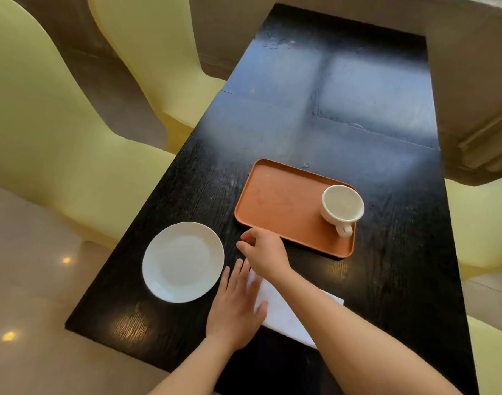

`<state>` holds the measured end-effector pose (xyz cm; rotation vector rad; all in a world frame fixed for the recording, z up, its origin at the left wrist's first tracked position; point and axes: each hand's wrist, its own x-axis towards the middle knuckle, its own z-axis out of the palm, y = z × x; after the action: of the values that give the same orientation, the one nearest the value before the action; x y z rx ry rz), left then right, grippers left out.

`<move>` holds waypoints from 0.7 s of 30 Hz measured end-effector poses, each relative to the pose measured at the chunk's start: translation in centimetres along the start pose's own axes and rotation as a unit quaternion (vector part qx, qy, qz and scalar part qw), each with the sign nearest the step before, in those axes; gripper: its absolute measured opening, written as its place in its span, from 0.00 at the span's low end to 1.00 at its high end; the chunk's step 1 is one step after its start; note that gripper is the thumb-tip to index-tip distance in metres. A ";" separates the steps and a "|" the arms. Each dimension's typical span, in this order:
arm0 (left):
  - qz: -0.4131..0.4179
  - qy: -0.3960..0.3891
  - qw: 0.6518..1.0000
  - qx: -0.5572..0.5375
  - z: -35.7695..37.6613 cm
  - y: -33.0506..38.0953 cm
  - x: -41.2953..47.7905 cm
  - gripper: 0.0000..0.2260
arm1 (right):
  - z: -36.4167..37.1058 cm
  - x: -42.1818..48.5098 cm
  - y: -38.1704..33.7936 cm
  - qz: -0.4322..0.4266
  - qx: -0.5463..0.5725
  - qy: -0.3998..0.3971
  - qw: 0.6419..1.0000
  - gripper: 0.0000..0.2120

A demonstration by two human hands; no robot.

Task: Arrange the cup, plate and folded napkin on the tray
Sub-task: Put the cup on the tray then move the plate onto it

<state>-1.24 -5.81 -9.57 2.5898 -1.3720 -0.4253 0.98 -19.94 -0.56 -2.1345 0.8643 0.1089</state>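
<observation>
An orange tray lies on the black table, with a cream cup standing in its right end, handle toward me. A white plate sits on the table left of the tray. A white napkin lies flat near the front edge, partly under my arms. My left hand rests flat with fingers spread on the napkin's left part. My right hand hovers between the plate and the tray's near left corner, fingers curled and empty.
The black table stretches away beyond the tray. Yellow-green chairs stand along the left side, and another chair on the right. The table's front edge is close to my arms.
</observation>
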 end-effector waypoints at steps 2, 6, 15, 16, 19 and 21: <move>0.000 0.004 1.000 -0.004 0.0 0.0 0.0 0.34 | 1.1 1.1 -0.4 0.000 -0.037 -0.026 0.999 0.16; 0.005 0.015 1.000 -0.006 -0.1 0.1 0.0 0.32 | 2.5 2.4 -0.7 -0.007 -0.097 -0.062 0.993 0.20; -0.002 0.017 1.000 -0.012 0.2 0.0 0.0 0.32 | 4.6 2.9 -2.2 0.005 -0.122 -0.090 0.988 0.07; -0.002 0.018 1.000 -0.011 0.2 0.0 0.0 0.32 | 4.6 2.9 -2.3 0.008 -0.123 -0.093 0.988 0.07; -0.001 0.020 1.000 -0.017 0.2 0.1 -0.1 0.32 | 4.4 3.1 -2.6 0.025 -0.109 -0.097 0.989 0.07; 0.001 0.028 0.999 -0.022 0.1 0.1 -0.2 0.33 | 4.3 3.3 -2.7 0.039 -0.074 -0.093 0.992 0.07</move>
<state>-1.46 -5.70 -9.56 2.5456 -1.3322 -0.3755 6.01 -17.44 -2.82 -2.1860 0.8502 0.4173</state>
